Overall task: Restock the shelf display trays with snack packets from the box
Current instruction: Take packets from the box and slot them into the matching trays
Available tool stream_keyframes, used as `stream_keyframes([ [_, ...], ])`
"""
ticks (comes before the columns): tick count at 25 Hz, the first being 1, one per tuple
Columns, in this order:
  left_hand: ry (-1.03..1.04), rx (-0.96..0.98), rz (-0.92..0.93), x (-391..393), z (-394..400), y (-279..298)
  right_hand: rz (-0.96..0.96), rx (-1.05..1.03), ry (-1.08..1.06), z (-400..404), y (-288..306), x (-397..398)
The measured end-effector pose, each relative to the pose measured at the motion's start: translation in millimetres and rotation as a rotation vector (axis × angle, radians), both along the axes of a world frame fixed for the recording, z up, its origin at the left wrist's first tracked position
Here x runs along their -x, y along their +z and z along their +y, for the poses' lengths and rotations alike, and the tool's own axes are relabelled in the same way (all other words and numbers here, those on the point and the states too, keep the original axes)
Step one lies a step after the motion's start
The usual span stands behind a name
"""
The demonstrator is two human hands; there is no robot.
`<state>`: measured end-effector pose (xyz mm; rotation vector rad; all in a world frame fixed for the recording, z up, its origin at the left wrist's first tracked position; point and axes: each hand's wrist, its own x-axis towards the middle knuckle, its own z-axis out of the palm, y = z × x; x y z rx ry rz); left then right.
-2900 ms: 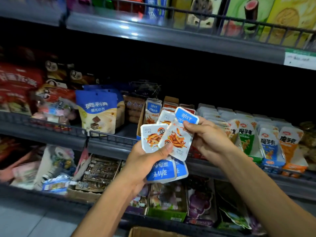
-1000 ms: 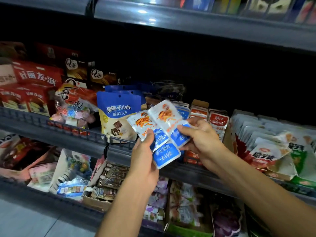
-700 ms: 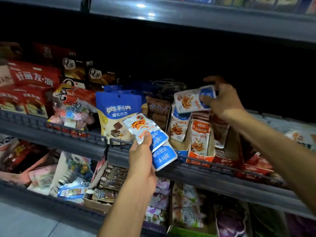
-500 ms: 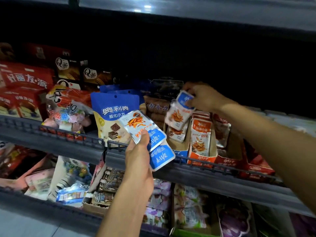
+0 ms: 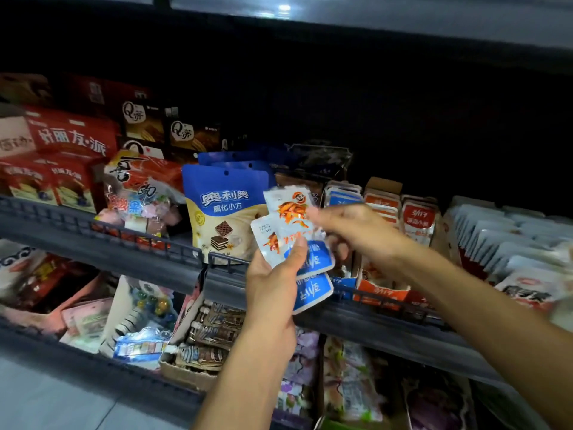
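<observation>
Packets (image 5: 296, 243) fanned in the left hand (image 5: 273, 280), thumb-pinned, could slip as the right hand (image 5: 350, 231) pinches the top one before the tray (image 5: 381, 294).

Middle shelf (image 5: 148, 259), dark grey with a low rail along its front edge. Directly behind the left grip (image 5: 273, 274): blue wafer pouches (image 5: 224, 209) standing upright. Further left of it: a clear candy bag (image 5: 139, 200), then red pie boxes (image 5: 62, 156). Just behind the right grip (image 5: 356, 231): cardboard display trays (image 5: 383, 293) holding blue and orange snack packets (image 5: 417, 220). Right of it: rows of white packets (image 5: 508, 240). Lower shelf (image 5: 102, 364) beneath both grips: open boxes of mixed packets, blurred.
</observation>
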<state>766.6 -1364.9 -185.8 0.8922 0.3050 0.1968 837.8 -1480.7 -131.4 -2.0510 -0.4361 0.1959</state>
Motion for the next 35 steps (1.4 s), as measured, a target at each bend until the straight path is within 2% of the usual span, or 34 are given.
stream_keyframes([
  [2,-0.032,-0.003,0.006,2.4,-4.8,3.0,0.126,-0.178,0.068,-1.8,-7.6,14.4],
  [4,-0.090,0.015,0.009,3.9,-10.9,5.4,0.132,-0.321,-0.075,-6.8,-10.3,12.1],
  [6,-0.099,-0.044,0.051,4.0,-12.6,6.0,0.048,-0.383,-0.235,-19.3,-1.7,-3.3],
  [7,-0.103,-0.172,0.090,4.3,-11.9,4.7,-0.035,-0.314,-0.268,-27.7,7.1,-12.3],
  [8,-0.123,-0.380,0.111,4.6,-10.5,1.3,-0.133,-0.149,-0.265,-37.0,18.5,-22.0],
  [11,-0.293,-1.059,0.041,11.0,-8.7,-7.4,-0.388,0.748,-0.122,-47.1,49.8,-48.7],
  [12,-0.336,-1.205,0.012,12.0,-9.3,-10.1,-0.423,0.897,-0.047,-42.6,53.8,-55.9],
  [14,-0.346,-1.336,-0.010,12.6,-11.6,-11.1,-0.406,0.972,0.117,-29.4,53.4,-66.2],
  [16,-0.316,-1.366,-0.013,14.1,-13.3,-10.5,-0.420,1.072,0.229,-18.3,49.7,-74.3],
  [18,-0.318,-1.392,-0.030,12.0,-13.6,-11.4,-0.447,1.163,0.251,-10.7,48.6,-84.1],
  [21,-0.327,-1.387,-0.019,10.1,-12.5,-13.5,-0.510,1.162,0.329,0.9,40.2,-86.1],
  [23,-0.316,-1.379,-0.012,11.3,-10.6,-13.5,-0.628,1.120,0.262,-3.0,25.6,-86.6],
  [25,-0.302,-1.385,-0.029,10.3,-9.1,-13.1,-0.687,1.081,0.082,-12.8,10.2,-85.7],
  [29,-0.302,-1.367,-0.019,11.6,-9.6,-12.1,-0.554,1.184,-0.051,-18.8,-9.6,-80.5],
  [35,-0.305,-1.345,-0.021,11.9,-10.6,-12.3,-0.387,1.070,-0.049,-21.1,-1.0,-67.1],
])
